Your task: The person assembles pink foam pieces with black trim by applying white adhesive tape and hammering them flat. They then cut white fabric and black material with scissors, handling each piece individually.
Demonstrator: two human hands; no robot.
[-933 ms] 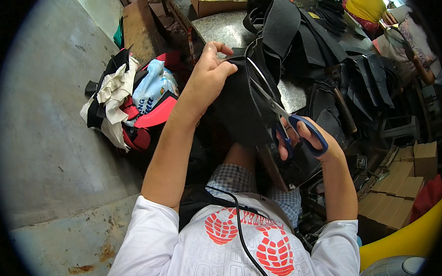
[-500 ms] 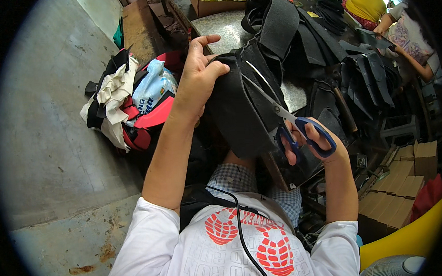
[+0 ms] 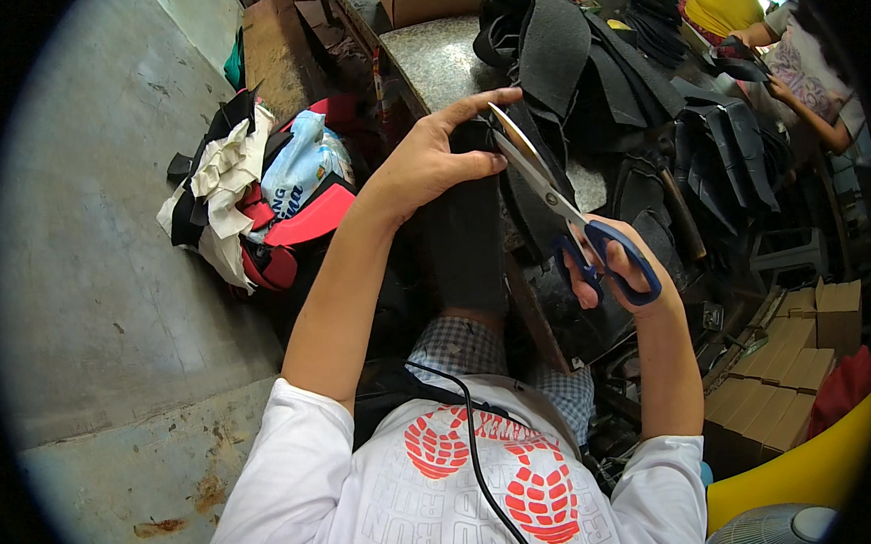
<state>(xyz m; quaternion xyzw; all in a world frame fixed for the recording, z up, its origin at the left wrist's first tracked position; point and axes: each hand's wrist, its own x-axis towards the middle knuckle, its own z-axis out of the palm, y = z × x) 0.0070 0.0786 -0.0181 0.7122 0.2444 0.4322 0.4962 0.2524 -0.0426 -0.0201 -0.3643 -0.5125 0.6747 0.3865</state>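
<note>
A pair of scissors [image 3: 554, 199] with blue handles is in my right hand [image 3: 624, 262], its fingers and thumb through the loops. The blades point up and away, close together, their tips beside my left index finger. My left hand [image 3: 430, 164] grips the upper part of a black fabric piece [image 3: 469, 246] between thumb and fingers. The piece hangs down in front of my knee, and part of it is hidden behind the hand. Right beside the blades, more black cut pieces [image 3: 552, 59] lie heaped on the worktable.
A metal-topped worktable [image 3: 434, 50] carries a cardboard box [image 3: 422, 5] and a wooden-handled tool [image 3: 684, 215]. Scraps and a blue-white bag [image 3: 307, 161] are piled at left by a grey wall [image 3: 128, 239]. Cardboard pieces [image 3: 771, 382] stand at right. Two people work at far right.
My left hand has moved right and a little down, turning the black piece so it hangs narrower. The scissor blades have closed together and shifted slightly right.
</note>
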